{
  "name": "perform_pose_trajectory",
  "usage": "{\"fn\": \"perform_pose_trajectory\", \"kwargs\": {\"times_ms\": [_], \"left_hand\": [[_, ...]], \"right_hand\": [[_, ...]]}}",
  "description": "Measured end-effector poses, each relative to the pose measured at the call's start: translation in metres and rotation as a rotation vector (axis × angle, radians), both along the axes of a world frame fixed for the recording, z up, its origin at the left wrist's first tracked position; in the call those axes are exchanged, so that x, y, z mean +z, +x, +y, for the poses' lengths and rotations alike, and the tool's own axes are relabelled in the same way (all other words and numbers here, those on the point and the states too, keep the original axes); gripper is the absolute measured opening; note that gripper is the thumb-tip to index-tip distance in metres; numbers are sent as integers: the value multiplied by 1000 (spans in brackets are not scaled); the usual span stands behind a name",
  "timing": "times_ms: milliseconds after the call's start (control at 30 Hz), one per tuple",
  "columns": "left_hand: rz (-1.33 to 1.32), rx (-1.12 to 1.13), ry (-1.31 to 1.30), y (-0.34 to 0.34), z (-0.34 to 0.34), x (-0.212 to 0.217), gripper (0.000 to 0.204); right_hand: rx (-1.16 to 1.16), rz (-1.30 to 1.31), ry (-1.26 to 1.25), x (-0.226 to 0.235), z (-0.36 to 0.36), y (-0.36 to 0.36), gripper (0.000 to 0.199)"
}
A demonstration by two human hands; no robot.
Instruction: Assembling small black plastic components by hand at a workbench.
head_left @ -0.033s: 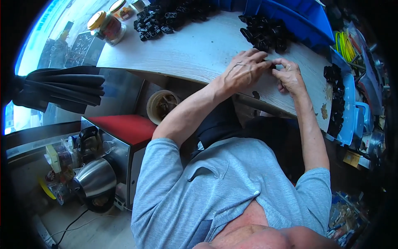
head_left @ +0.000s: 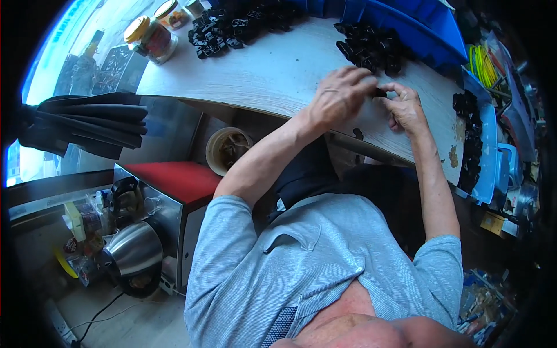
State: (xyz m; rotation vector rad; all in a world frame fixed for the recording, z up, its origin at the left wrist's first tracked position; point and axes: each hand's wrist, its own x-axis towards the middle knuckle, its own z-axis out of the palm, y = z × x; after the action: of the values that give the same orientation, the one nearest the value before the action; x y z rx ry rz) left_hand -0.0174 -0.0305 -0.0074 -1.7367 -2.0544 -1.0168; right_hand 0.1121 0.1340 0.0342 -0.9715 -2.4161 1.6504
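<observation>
Clutter is filling the far left of the view: a steel kettle [head_left: 132, 249] is standing low down beside a red-topped metal cabinet [head_left: 174, 177], and folded dark fabric [head_left: 87, 122] is hanging over a rail above them. Further up, a yellow-lidded glass jar [head_left: 149, 37] is sitting at the corner of the pale wooden tabletop [head_left: 272, 75], just beside a scatter of small black plastic parts [head_left: 232, 26]. Moving toward the middle, the left hand [head_left: 336, 95] is reaching in over the table edge with its fingers curled down, and its fingertips are closing on a small black plastic piece [head_left: 380, 91]. That piece is sitting between the two hands, just above the tabletop near its front edge, so it is lying to the right of the left hand and to the left of the right hand [head_left: 406, 110], whose thumb and forefinger are pinching it from the other side. Both hands are touching it, so neither is nearer; its long axis is too hidden by the fingers to tell. Behind the hands another heap of black parts [head_left: 368, 46] is lying against a blue plastic bin [head_left: 418, 23]. Farther right, a row of black parts [head_left: 470, 145] is running along a light-blue tray [head_left: 490, 156], with yellow-green wires [head_left: 481, 61] above it.
</observation>
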Motion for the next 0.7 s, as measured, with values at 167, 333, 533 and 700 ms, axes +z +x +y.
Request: {"fn": "perform_pose_trajectory", "kwargs": {"times_ms": [167, 333, 533, 700], "left_hand": [[206, 476, 242, -91, -61, 9, 44], [223, 774, -238, -167, -132, -10, 37], [291, 604, -225, -140, -115, -5, 35], [297, 548, -230, -122, -100, 1, 30]], "right_hand": [[-73, 18, 64, -2, 0, 7, 37], [-63, 80, 98, -6, -3, 1, 39], [-93, 62, 30, 1, -3, 4, 38], [-171, 96, -130, 4, 7, 8, 47]]}}
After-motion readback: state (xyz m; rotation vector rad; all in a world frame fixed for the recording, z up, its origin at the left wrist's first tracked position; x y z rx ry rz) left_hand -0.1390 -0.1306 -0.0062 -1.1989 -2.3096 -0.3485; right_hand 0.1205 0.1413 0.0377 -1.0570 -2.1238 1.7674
